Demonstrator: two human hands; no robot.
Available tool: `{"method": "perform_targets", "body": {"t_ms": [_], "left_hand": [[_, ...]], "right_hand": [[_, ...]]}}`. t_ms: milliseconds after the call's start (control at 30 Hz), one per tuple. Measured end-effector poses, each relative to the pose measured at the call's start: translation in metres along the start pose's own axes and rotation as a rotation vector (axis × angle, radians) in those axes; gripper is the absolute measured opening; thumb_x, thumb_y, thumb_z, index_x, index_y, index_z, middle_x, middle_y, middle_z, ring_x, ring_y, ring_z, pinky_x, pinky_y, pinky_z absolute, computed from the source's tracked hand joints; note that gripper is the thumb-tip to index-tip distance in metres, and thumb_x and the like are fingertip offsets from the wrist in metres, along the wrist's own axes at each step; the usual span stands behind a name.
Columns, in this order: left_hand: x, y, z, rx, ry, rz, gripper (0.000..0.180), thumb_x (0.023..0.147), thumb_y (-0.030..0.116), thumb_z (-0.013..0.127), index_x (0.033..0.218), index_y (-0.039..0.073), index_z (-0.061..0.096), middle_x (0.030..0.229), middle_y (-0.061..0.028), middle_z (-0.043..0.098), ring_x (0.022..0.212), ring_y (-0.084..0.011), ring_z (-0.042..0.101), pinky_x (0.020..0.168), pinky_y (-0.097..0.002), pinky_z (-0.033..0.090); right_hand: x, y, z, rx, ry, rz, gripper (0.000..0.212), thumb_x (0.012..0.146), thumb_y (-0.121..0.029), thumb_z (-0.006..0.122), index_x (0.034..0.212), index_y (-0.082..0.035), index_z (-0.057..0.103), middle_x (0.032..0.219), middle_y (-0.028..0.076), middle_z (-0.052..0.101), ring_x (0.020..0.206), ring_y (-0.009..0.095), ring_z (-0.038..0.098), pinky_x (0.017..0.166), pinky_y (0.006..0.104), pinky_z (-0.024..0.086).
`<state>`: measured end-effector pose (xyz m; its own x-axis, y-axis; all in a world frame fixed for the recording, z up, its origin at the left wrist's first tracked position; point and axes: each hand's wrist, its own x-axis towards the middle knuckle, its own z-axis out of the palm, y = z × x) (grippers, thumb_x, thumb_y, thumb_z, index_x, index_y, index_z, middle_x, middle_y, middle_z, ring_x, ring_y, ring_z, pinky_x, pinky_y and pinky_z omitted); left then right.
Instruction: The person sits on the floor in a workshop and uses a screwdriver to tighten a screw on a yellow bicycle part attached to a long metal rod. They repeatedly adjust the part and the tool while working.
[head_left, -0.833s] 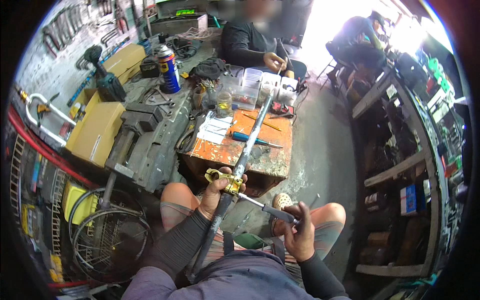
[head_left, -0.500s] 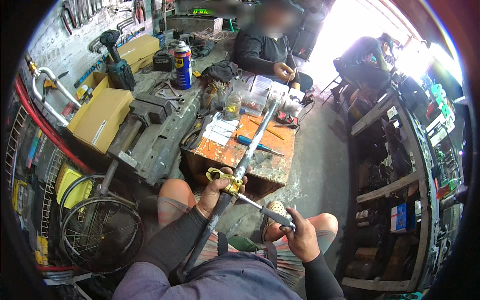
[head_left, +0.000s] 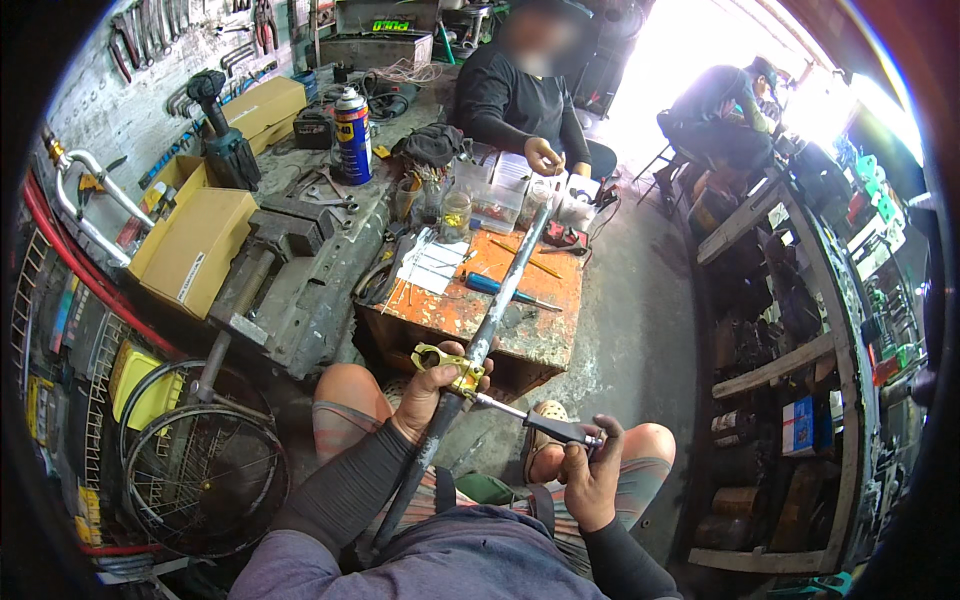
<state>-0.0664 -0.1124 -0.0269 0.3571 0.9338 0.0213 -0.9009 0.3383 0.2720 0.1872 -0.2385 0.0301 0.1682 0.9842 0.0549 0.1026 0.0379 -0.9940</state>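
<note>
A long grey, worn metal tube [head_left: 515,272] slants from my lap up over the low orange-topped wooden box. My left hand [head_left: 425,398] is closed around a gold clamp [head_left: 466,376] fitted on the tube, thumb on its near side. The clamp's open curved jaw sticks out to the left. From the clamp's right side runs a driver [head_left: 553,428] with a chrome shaft and dark grip. My right hand [head_left: 592,485] holds the driver's far end between thumb and fingers. Where the driver's tip meets the clamp is too small to make out.
On the wooden box [head_left: 430,325] lie a blue screwdriver [head_left: 510,291], a pencil [head_left: 525,256] and white papers [head_left: 432,263]. Left stand a bench vise [head_left: 275,255], spray can [head_left: 353,138] and bicycle wheels [head_left: 208,478]. A co-worker [head_left: 515,105] sits opposite; shelving [head_left: 775,370] lines the right.
My right hand has turned slightly and risen a little at the driver's end, its fingers changing position. My left hand keeps its hold. The co-worker's hand has shifted.
</note>
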Motion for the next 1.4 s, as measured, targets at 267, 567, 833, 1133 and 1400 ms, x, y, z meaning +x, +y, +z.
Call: {"method": "perform_targets", "body": {"t_ms": [267, 567, 833, 1133, 1400], "left_hand": [[0.0, 0.004, -0.001, -0.123, 0.003, -0.029, 0.03, 0.09, 0.006, 0.078, 0.119, 0.012, 0.07, 0.146, -0.022, 0.06, 0.127, -0.034, 0.067, 0.104, -0.0445, 0.064], [-0.003, 0.004, -0.001, -0.061, -0.022, -0.014, 0.033, 0.091, 0.008, 0.078, 0.122, 0.012, 0.067, 0.141, -0.0213, 0.061, 0.127, -0.0339, 0.068, 0.104, -0.045, 0.064], [-0.012, 0.01, 0.008, 0.17, -0.124, -0.011, 0.034, 0.09, 0.01, 0.079, 0.121, 0.013, 0.066, 0.153, -0.0257, 0.055, 0.127, -0.0322, 0.068, 0.102, -0.0437, 0.064], [-0.014, 0.006, 0.019, 0.289, -0.228, 0.006, 0.038, 0.087, 0.011, 0.082, 0.121, 0.014, 0.065, 0.157, -0.0272, 0.049, 0.128, -0.0344, 0.067, 0.1, -0.0468, 0.066], [-0.03, 0.005, 0.037, -0.09, -0.004, -0.051, 0.032, 0.091, 0.007, 0.076, 0.122, 0.014, 0.072, 0.16, -0.0242, 0.05, 0.13, -0.0362, 0.064, 0.106, -0.0452, 0.063]], "right_hand": [[0.015, -0.039, -0.04, 0.173, -0.535, 0.191, 0.079, 0.09, 0.019, 0.046, 0.165, 0.001, 0.031, 0.151, 0.023, 0.055, 0.13, 0.035, 0.068, 0.113, 0.0487, 0.053], [0.03, -0.043, -0.029, -0.709, -0.324, -0.491, 0.047, 0.098, -0.01, 0.075, 0.144, -0.007, 0.065, 0.149, 0.027, 0.052, 0.124, 0.039, 0.068, 0.108, 0.0482, 0.055], [0.022, -0.035, -0.036, 0.296, -0.416, 0.639, 0.035, 0.116, -0.03, 0.056, 0.135, 0.0, 0.061, 0.094, 0.004, 0.071, 0.074, 0.009, 0.065, 0.065, 0.0241, 0.051], [0.003, -0.012, -0.048, 0.685, -0.28, 0.787, 0.037, 0.118, -0.013, 0.044, 0.153, -0.002, 0.045, 0.11, 0.016, 0.071, 0.086, 0.025, 0.073, 0.061, 0.0346, 0.057], [-0.005, -0.054, -0.043, -0.486, -0.397, -0.4, 0.077, 0.101, -0.011, 0.074, 0.164, -0.001, 0.03, 0.14, 0.024, 0.062, 0.119, 0.037, 0.07, 0.099, 0.0462, 0.059]]}}
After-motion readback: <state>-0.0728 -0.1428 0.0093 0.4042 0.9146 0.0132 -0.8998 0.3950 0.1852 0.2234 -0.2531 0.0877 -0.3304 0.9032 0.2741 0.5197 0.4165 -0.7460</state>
